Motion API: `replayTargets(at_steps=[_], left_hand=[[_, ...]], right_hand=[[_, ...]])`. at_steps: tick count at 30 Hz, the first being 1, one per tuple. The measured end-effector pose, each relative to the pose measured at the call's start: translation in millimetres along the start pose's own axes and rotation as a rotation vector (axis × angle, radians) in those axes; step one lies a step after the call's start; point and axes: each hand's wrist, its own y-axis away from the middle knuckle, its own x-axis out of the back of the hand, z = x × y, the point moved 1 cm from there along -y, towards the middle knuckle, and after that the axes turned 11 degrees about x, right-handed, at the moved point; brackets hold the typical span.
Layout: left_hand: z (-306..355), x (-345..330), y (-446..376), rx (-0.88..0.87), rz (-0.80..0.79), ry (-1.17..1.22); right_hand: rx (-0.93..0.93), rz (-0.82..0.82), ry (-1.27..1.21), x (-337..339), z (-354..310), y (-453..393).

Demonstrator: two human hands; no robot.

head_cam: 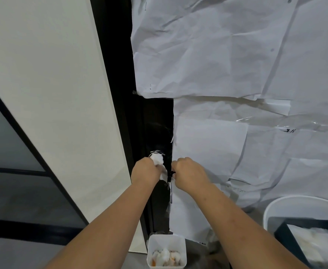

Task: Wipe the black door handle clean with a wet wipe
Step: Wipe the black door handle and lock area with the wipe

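My left hand [144, 171] clutches a bunched white wet wipe [158, 159] against the black door [157, 121], on the dark strip between the white wall panel on the left and the crumpled paper sheets [237, 55] taped over the door on the right. My right hand [190, 172] is curled just beside it, fingers closed on the black door handle [171, 174], only a small part of which shows between my hands. Nearer me, below my arms, a small white bin [166, 249] holds used wipes, and a white tub [303, 206] at the near right holds a dark tray.
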Motion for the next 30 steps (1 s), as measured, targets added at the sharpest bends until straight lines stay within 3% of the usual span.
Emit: replayTargets(at_steps=[9,14,22,27,30], left_hand=[[19,5,-4,-0.094,0.16,-0.289],[16,2,-6,-0.111,0.209,-0.272],[-6,-10,-22,-0.05,0.091,0.346],[-13,-12,-20,0.27,-0.195,0.915],[-15,-12,-21,0.397,-0.338,1.108]], right_hand=[[0.012,-0.009,0.01,0,4,-2],[0.027,0.001,0.004,-1,4,-1],[0.046,-0.003,-0.02,0,5,1],[0.043,-0.012,-0.027,1,5,1],[0.042,-0.014,-0.032,2,4,0]])
